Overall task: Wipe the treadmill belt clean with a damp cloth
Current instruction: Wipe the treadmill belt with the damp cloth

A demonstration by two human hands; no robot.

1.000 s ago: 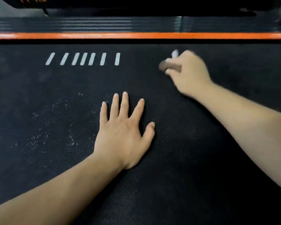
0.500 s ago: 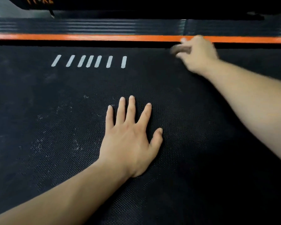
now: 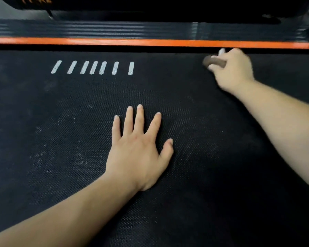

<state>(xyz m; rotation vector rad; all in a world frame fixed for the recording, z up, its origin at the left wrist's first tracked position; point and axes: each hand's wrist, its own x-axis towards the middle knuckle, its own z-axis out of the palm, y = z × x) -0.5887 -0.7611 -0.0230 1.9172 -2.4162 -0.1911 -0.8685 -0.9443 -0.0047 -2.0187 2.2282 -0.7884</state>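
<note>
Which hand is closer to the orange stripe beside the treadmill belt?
Right. The right hand, gripping the cloth, is just below the orange stripe. The left hand rests flat on the treadmill belt, nearer the camera and well back from it.

Orange strip (image 3: 114, 41), ribbed black rail (image 3: 78, 30)

Both the left hand (image 3: 137, 154) and the right hand (image 3: 234, 72) are bare, on bare forearms (image 3: 64, 214). The nails (image 3: 140, 106) are short and plain.

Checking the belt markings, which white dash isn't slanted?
The rightmost dash, nearest the right hand gripping the cloth; it stands upright, while the six others lean.
</note>
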